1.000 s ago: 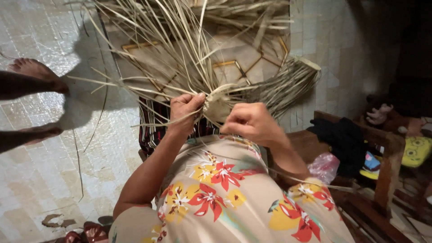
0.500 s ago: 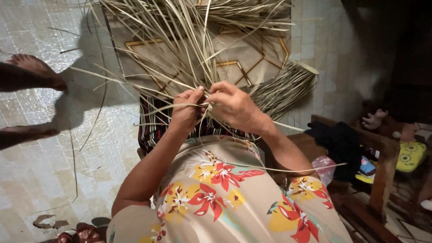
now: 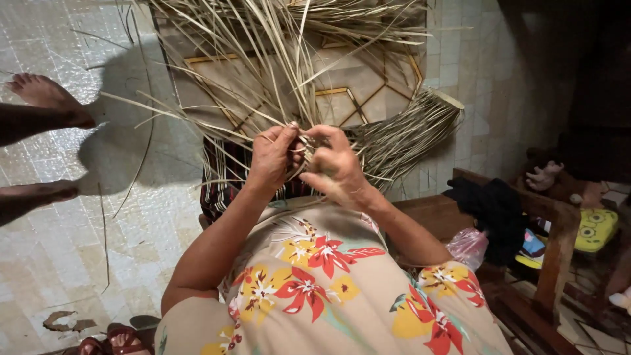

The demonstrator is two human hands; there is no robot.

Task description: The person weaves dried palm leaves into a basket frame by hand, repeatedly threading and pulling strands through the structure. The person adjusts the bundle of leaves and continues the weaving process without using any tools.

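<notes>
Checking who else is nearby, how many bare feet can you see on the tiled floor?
2. One bare foot lies at the upper left on the tiled floor; the other foot is below it at the left edge. Both belong to another person; further feet may be hidden outside the view.

Both arms reach forward, bent at the elbows, wrists close together out front. Left hand has its fingers curled with the thumb pinching up top. Right hand sits just beside it, fingers folded inward, knuckles facing up.
</notes>
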